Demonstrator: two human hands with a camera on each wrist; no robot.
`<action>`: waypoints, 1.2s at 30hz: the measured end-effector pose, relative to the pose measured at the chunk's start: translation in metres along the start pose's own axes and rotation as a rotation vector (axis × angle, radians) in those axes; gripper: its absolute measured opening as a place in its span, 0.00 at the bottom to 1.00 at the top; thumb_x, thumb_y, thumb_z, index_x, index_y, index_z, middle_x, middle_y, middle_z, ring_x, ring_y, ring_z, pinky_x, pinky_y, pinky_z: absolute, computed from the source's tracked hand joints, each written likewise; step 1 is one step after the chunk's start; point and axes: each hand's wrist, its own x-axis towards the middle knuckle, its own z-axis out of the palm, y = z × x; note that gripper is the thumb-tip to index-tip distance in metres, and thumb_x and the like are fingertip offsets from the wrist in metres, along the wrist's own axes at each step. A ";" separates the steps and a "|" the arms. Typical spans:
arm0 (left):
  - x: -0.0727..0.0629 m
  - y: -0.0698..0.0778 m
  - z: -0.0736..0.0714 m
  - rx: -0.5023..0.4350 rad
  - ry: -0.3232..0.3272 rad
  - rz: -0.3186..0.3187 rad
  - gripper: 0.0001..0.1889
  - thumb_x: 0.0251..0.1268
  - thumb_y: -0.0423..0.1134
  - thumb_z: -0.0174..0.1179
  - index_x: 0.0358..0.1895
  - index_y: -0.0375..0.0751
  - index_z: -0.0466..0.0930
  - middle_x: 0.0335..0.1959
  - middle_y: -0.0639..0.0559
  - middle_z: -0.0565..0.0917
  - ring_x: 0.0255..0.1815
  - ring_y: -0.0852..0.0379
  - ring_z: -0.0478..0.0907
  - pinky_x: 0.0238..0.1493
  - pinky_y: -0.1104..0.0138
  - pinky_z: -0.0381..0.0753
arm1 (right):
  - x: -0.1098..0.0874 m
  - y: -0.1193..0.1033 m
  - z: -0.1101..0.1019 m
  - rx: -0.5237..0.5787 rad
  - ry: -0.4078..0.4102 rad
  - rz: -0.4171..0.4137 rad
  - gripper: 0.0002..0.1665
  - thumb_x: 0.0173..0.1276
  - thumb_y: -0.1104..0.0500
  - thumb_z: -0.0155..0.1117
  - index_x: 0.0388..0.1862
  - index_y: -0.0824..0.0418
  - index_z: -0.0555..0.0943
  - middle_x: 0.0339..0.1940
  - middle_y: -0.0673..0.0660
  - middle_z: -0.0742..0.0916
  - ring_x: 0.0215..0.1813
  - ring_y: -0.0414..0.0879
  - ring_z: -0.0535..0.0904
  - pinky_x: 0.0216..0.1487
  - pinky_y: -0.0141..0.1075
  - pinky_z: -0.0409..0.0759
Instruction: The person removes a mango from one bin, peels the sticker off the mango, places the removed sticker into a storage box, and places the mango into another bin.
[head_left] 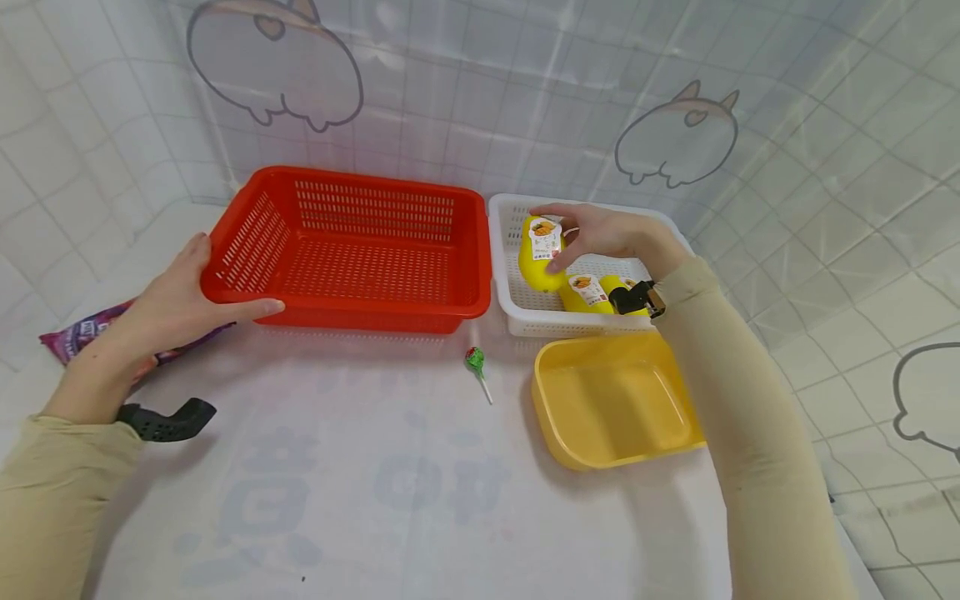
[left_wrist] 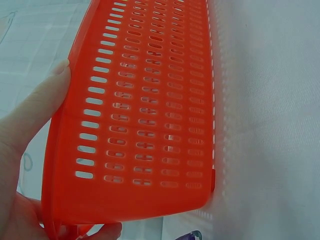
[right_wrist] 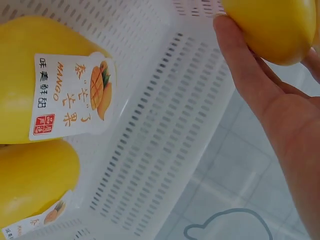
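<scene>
At the front left corner of a red plastic basket (head_left: pixel 360 313), my left hand (head_left: pixel 165 304) grips the rim, its thumb lying along the front edge. In the left wrist view that thumb presses the rim of the slotted basket wall (left_wrist: pixel 135 200), with fingertips curling round the corner. My right hand (head_left: pixel 607 233) holds a yellow mango (head_left: pixel 534 271) with a white label over the left part of a white basket (head_left: pixel 547 325). More labelled mangoes (head_left: pixel 587 292) lie in that basket, partly hidden by my right wrist. The right wrist view shows two of them, the larger mango (right_wrist: pixel 20 100) lettered MANGO.
A green-wrapped lollipop (head_left: pixel 475 359) lies on the white table in front of the gap between the baskets. A yellow tub (head_left: pixel 558 429) stands before the white basket, partly under my right forearm. A purple packet (head_left: pixel 78 335) lies behind my left wrist. A tiled wall backs the table.
</scene>
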 end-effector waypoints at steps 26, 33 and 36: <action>0.001 0.001 0.000 0.010 0.002 0.013 0.63 0.58 0.67 0.64 0.81 0.46 0.29 0.75 0.33 0.51 0.67 0.30 0.56 0.48 0.33 0.72 | -0.032 -0.002 0.024 0.254 0.093 -0.116 0.60 0.57 0.59 0.79 0.81 0.37 0.54 0.75 0.50 0.65 0.66 0.55 0.69 0.62 0.46 0.80; 0.000 0.001 -0.002 0.018 -0.019 0.003 0.64 0.58 0.68 0.63 0.80 0.49 0.22 0.81 0.33 0.38 0.70 0.27 0.51 0.52 0.26 0.66 | -0.038 -0.003 0.034 0.271 0.147 -0.118 0.60 0.57 0.60 0.79 0.81 0.39 0.54 0.76 0.50 0.65 0.68 0.55 0.67 0.62 0.45 0.79; 0.000 0.000 -0.002 0.017 -0.025 -0.001 0.65 0.58 0.68 0.63 0.80 0.50 0.21 0.82 0.35 0.35 0.71 0.27 0.50 0.53 0.25 0.64 | -0.041 -0.004 0.038 0.290 0.176 -0.113 0.60 0.57 0.62 0.79 0.81 0.40 0.54 0.74 0.52 0.67 0.64 0.56 0.70 0.60 0.46 0.80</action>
